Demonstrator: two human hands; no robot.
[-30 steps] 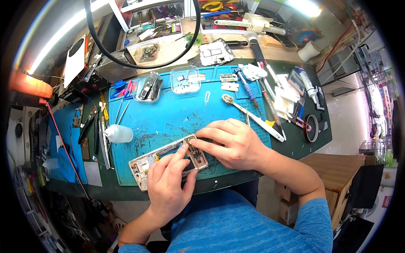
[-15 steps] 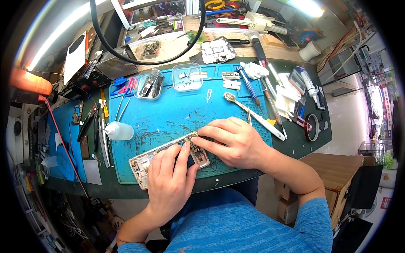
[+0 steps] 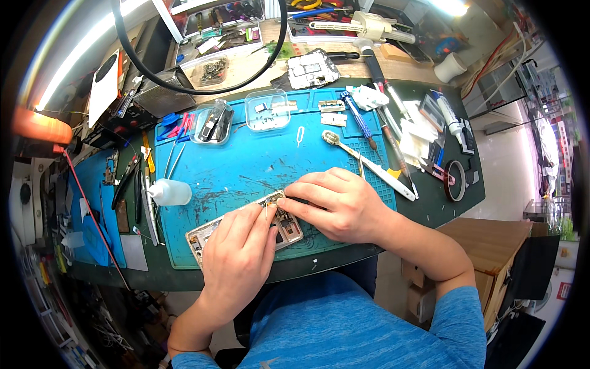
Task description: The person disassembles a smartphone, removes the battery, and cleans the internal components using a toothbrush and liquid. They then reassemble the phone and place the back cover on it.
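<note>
An opened phone [image 3: 289, 230], its silvery frame and inner parts exposed, lies slanted on the blue work mat [image 3: 233, 172]. My left hand [image 3: 239, 246] covers much of its middle, fingers closed together and fingertips near the upper end. My right hand [image 3: 338, 206] is closed at the phone's upper right corner, with thumb and index finger bent onto its edge. The fingertips of both hands nearly meet over the exposed parts. A thin, light sliver shows beside my left index fingertip; its kind is too small to tell.
A white squeeze bottle [image 3: 170, 192] stands left of the phone. A toothbrush [image 3: 369, 166] lies to the right, near a blue screwdriver [image 3: 359, 120]. Clear boxes [image 3: 268, 111] of small parts sit behind. A black cable loop [image 3: 203, 91] hangs above the back. A tape roll [image 3: 455, 180] is far right.
My left fingers have drawn closer together and shifted slightly over the phone. My right hand keeps its grip at the corner. The whole view has shifted a little.
</note>
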